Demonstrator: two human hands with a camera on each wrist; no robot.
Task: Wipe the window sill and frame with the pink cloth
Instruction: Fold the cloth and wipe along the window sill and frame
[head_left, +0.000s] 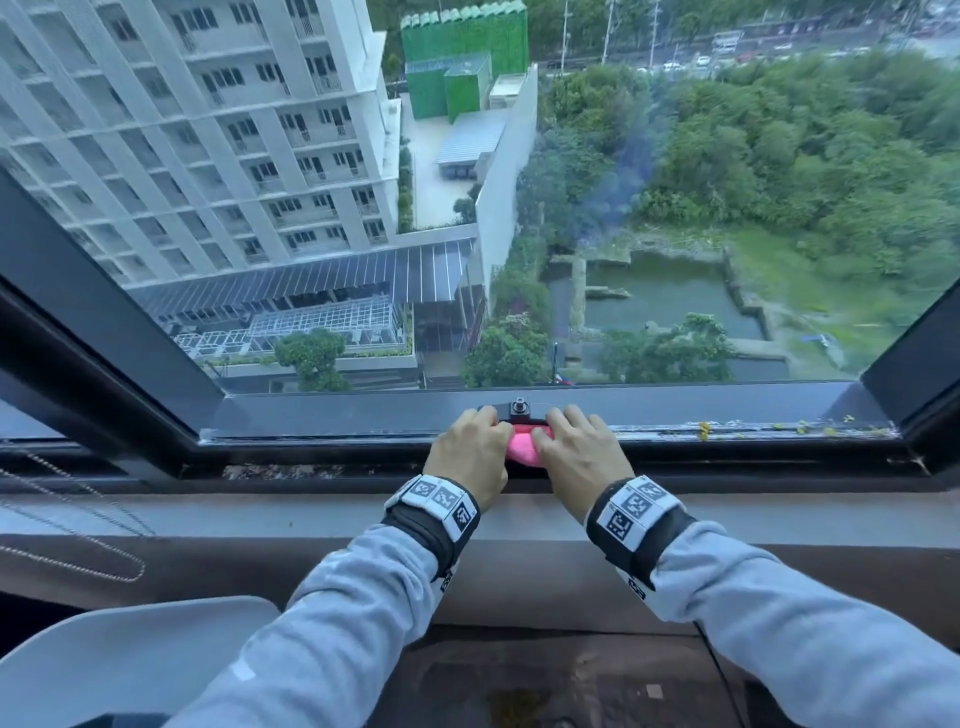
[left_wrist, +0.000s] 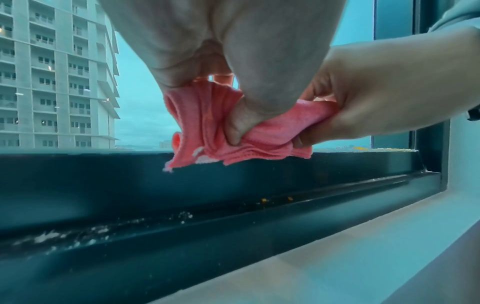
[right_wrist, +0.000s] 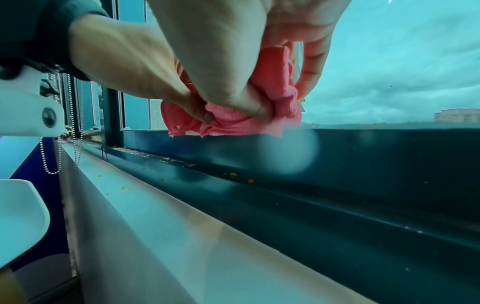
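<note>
The grey sleeves (head_left: 332, 623) lie nearest the camera, each ending in a wrist band (head_left: 434, 506) printed with square markers. Beyond the bands comes the pale window sill (head_left: 260, 514), the landmark for what follows. Left of the sleeves and short of the sill is a white chair seat (head_left: 130, 654); a bead chain (head_left: 78, 551) loops across the sill's left end. Just past the sill, the left hand (head_left: 470, 452) and right hand (head_left: 576, 457) sit side by side, both pinching the bunched pink cloth (head_left: 524, 449) between thumb and curled fingers. The cloth hangs above the dark window frame (head_left: 363, 421), whose track (left_wrist: 155, 222) holds pale and yellow debris. A black latch knob (head_left: 518, 407) stands just beyond the cloth.
</note>
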